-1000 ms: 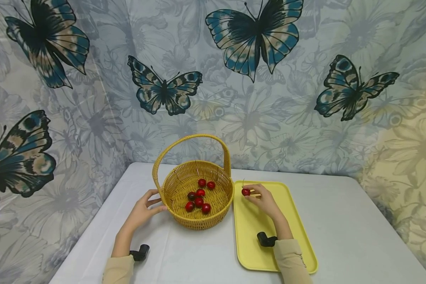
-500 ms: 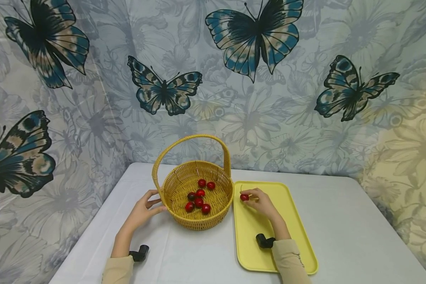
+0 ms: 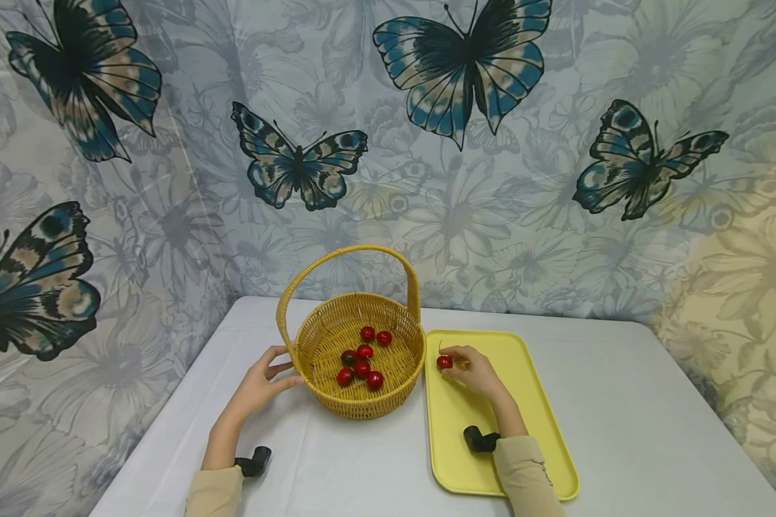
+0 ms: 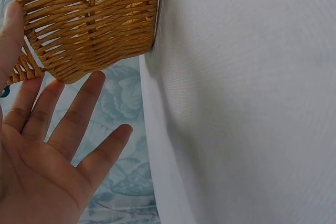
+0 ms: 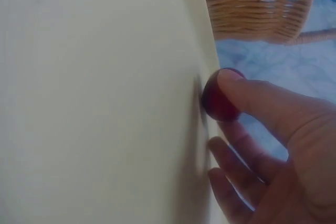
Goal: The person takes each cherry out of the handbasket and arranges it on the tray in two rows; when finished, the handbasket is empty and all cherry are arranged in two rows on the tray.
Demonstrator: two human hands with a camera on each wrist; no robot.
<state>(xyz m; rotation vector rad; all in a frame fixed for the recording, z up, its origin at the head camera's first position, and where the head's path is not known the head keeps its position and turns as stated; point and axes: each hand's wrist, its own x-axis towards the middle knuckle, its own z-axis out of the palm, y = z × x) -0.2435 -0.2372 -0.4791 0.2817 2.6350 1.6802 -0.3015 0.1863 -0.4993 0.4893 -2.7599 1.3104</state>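
Observation:
A yellow wicker basket (image 3: pixel 362 402) with a tall arched handle stands on the white table. Several dark red cherries (image 3: pixel 362 368) lie on its floor. At the basket's left side, my left hand (image 3: pixel 261 380) touches the outer wall; the left wrist view shows its fingers (image 4: pixel 84 108) nearly straight and spread, fingertips against the wicker. My right hand (image 3: pixel 475 370) pinches a cherry (image 5: pixel 216 98) between thumb and forefinger, over the far left corner of the yellow tray (image 3: pixel 491 477). Its thin stem points up. The cherry sits very close to the tray surface; whether it touches cannot be told.
The tray lies close beside the basket's right side, its long side running toward me. White tablecloth (image 3: pixel 634 416) extends to the right of the tray. A curtain with butterflies (image 3: pixel 462 64) hangs behind and beside the table.
My right hand has lowered the cherry slightly toward me, near the tray's far left corner. The left hand, the basket and the cherries inside have stayed put.

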